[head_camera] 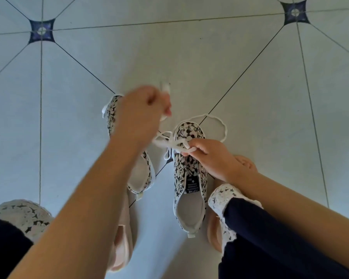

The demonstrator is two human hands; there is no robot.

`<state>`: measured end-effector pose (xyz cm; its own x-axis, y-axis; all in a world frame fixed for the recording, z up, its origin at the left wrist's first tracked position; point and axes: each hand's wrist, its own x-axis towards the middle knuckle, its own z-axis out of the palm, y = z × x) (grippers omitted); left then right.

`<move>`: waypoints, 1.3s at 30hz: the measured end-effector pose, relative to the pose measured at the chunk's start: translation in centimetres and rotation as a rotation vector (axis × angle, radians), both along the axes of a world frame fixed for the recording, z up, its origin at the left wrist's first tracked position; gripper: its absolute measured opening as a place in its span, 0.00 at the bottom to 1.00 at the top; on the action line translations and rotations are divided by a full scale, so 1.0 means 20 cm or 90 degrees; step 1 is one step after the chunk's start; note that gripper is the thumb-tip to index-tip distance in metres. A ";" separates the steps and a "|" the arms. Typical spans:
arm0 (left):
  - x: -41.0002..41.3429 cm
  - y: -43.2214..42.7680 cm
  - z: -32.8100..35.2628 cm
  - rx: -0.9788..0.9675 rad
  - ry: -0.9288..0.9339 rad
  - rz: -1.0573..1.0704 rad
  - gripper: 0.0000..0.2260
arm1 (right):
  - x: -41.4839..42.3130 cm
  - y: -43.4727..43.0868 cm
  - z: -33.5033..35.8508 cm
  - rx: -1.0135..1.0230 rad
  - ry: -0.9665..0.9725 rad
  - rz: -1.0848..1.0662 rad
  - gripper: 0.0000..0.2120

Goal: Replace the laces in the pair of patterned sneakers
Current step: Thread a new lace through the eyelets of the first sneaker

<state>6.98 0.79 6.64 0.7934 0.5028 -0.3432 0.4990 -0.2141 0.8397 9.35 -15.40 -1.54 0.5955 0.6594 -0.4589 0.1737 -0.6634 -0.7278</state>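
Working on the right sneaker point(189, 178), upright on the tiled floor point(189, 57) between the feet, toe pointing away. Gripping a bunch of white lace point(160, 143) in the right hand point(208, 153), fingers curled round it directly over the toe-end eyelets. Pinching what looks like another run of the same lace in the left hand point(143, 105), raised above the left sneaker point(141, 174); motion-blurred, so exact finger hold unreadable, but clenched on white cord. Loose loop trailing onto the floor just beside the right sneaker's toe.

Step, as judged: lace seen engaged only at the lowest rows, none in the upper metal eyelets. Cannot tell whether coming out or going in.

Next move, as judged: gather slack, find a free tip, feed it through the next eyelet pair without twist. Calls for a steady shoe and both ends kept apart to avoid tangling.

Left sneaker just beside the right one, largely hidden under the left forearm; white lace showing at its toe end.

Containers: none proper. Inside both sneaker openings, only pale insoles visible.
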 end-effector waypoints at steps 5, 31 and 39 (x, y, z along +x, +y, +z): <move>-0.18 -0.17 -0.34 0.080 0.208 -0.094 0.11 | 0.01 0.01 0.03 0.027 -0.052 -0.050 0.09; -0.26 -0.25 -0.37 -0.251 0.047 -0.005 0.13 | 0.20 0.04 -0.21 -0.170 0.147 -0.217 0.18; -0.26 -0.30 -0.40 -0.223 0.081 -0.102 0.14 | 0.31 0.18 -0.27 -0.181 0.143 -0.176 0.11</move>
<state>1.83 -5.22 -1.28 0.7927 0.2111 -0.5719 0.5868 -0.0100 0.8097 15.56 -11.72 -7.01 0.5962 0.3191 -0.7367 -0.1794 -0.8414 -0.5097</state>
